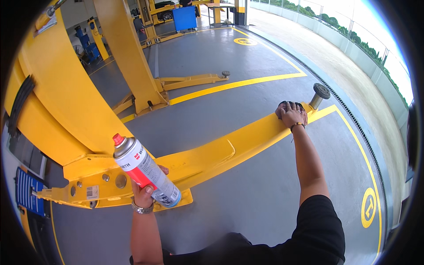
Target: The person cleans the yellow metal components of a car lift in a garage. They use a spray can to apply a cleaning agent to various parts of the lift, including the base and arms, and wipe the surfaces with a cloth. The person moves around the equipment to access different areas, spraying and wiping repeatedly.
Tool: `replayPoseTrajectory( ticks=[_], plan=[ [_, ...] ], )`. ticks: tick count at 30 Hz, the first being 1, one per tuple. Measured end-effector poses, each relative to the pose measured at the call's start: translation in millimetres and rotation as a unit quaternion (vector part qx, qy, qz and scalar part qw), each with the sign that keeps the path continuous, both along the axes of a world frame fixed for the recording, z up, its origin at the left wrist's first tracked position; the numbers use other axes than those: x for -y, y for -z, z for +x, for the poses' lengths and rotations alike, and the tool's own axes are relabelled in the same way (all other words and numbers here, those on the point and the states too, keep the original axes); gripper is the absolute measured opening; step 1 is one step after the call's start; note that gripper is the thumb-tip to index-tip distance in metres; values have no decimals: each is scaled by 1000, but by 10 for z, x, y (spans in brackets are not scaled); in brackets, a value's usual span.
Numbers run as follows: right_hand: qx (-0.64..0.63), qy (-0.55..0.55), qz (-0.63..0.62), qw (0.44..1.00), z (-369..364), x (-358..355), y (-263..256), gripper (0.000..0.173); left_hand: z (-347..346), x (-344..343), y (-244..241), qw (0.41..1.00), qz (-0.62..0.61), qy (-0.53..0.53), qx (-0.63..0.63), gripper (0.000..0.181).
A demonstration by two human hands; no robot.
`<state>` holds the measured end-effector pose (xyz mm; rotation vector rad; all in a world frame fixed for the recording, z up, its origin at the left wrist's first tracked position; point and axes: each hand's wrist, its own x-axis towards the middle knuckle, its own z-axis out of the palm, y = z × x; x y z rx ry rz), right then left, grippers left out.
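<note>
My left hand (144, 195) is wrapped around a Würth aerosol can (142, 165), which tilts with its red cap to the upper left. Below that hand, a metal-banded watch circles the wrist. With my right arm stretched forward, my right hand (294, 115) presses a dark cloth (281, 110) onto the yellow lift arm (228, 140) close to its outer end. The fingers cover much of the cloth. Just beyond it, a round black rubber lift pad (321, 90) stands on a metal post. The arm's near end joins the base of a yellow lift column (63, 99).
Another yellow lift column (129, 56) stands farther back, with a low swing arm (195, 80) reaching right. A blue tool cabinet (30, 192) is at the lower left, and a blue cart (185, 19) at the back. A drain grate (356, 132) edges the grey floor (251, 195).
</note>
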<state>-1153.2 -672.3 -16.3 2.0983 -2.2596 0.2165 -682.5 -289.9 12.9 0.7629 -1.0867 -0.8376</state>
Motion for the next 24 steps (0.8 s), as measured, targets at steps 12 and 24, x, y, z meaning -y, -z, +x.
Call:
replayPoseTrajectory(
  ticks=[12, 24],
  plan=[
    [434, -273, -320, 797, 2205, -2173, 427, 26, -286, -1806, 1967, 956, 238, 170, 36, 75],
    [259, -102, -438, 855, 2305, -2293, 826, 49, 811, -3275, 2846, 966, 233, 7, 113, 63]
  ],
)
